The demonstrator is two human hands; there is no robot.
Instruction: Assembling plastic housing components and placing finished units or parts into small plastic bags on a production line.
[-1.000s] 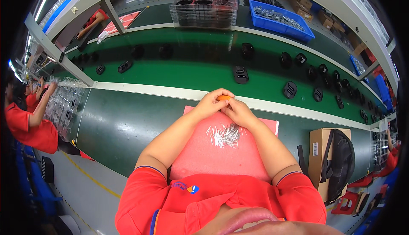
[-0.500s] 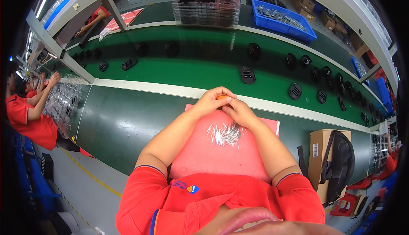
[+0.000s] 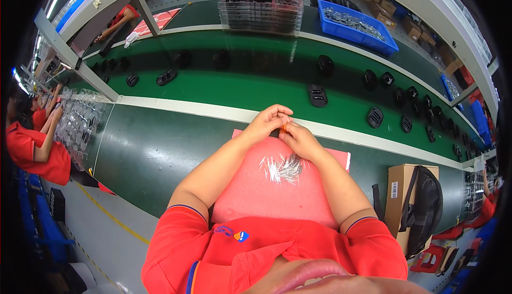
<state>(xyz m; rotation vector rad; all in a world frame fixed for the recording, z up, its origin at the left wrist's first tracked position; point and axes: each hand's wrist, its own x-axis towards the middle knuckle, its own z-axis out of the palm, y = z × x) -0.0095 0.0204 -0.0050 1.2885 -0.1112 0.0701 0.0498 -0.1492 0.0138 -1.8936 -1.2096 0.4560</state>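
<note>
My left hand (image 3: 266,122) and my right hand (image 3: 300,138) come close together above the far end of a pink foam sheet (image 3: 266,203). A small orange piece (image 3: 284,128) shows at the fingertips of my right hand, which are pinched. My left fingers are bent over toward it; whatever lies between them is hidden. Below the hands, a loose pile of thin silvery pins (image 3: 281,169) is spread on the pink sheet.
Beyond the table's pale rail runs a green conveyor (image 3: 234,94) carrying several black oval parts (image 3: 317,95). Farther off are stacked clear trays (image 3: 261,16) and a blue bin (image 3: 357,27) of metal parts. At right stand a cardboard box (image 3: 396,187) and a black bag (image 3: 425,203). Co-workers sit around.
My hands have drawn slightly apart, and less of the orange piece shows between them. The black parts on the conveyor have shifted a little to the right. The co-worker at left has lowered a hand.
</note>
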